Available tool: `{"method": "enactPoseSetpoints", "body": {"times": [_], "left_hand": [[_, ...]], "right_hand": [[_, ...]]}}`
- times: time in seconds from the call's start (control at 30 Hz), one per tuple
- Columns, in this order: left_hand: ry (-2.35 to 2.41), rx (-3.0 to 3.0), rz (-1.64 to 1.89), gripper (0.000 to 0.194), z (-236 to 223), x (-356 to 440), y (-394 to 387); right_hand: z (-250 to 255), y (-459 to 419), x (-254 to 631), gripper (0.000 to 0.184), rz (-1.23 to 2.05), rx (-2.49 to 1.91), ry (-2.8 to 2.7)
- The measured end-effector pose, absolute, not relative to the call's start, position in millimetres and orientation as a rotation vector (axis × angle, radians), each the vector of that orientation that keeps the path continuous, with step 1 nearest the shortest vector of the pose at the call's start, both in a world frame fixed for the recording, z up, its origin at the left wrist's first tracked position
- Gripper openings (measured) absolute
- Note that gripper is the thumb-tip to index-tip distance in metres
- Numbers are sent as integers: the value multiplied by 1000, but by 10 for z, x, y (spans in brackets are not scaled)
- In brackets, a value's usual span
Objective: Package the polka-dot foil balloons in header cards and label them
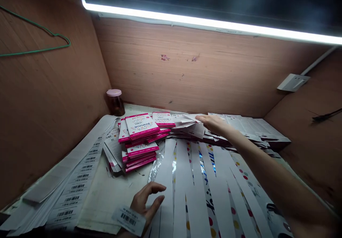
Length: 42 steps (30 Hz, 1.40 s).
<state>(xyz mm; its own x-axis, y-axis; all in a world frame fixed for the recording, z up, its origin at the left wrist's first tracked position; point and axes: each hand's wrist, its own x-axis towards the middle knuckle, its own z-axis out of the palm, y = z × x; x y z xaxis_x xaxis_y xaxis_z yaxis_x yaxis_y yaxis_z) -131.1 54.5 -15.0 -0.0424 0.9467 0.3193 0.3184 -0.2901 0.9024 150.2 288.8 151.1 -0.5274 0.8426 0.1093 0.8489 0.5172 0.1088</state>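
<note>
My left hand (146, 199) is low in the middle, thumb and forefinger apart, with nothing between them. A clear barcode label (128, 219) clings near its wrist. Farther off, my right hand (213, 124) reaches to the back of the table, its fingers closed on folded white leaflets (191, 124). Left of these, white and pink printed packets (141, 125) lie in uneven piles. Long white paper strips (181, 184) spread beneath my hands, over clear plastic packaging with coloured dots and blue lettering.
Folded rolls of barcode labels (77, 186) run along the left side. A brown jar with a pink lid (114, 102) stands in the back corner. More printed sheets (251, 129) lie at the back right. Wooden panels (187, 70) enclose the table beneath a tube light (203, 20).
</note>
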Motion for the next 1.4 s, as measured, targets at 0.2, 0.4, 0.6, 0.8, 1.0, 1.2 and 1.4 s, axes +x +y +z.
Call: {"method": "enactPoseSetpoints", "body": {"times": [0.2, 0.4, 0.6, 0.8, 1.0, 1.2, 1.4], "left_hand": [[1189, 1418, 1431, 76, -80, -890, 857], [1019, 1341, 1557, 117, 22, -622, 1009], [1047, 1177, 1252, 65, -243, -573, 778], [1101, 1355, 1219, 33, -362, -524, 811], [972, 1417, 1247, 39, -534, -534, 962], [993, 1493, 1240, 38, -464, -529, 990], [1206, 1580, 1102, 31, -33, -418, 818]], "right_hand": [[1666, 1871, 2240, 26, -66, -1047, -2274], [753, 915, 2559, 10, 400, -1020, -1826], [-85, 388, 2258, 46, 860, -1266, -1557], [-252, 229, 2103, 26, 865, -1303, -1381], [-261, 255, 2149, 26, 857, -1230, -1470], [-319, 316, 2098, 24, 817, -1072, -1508], [28, 347, 2132, 22, 870, -1211, -1096]]}}
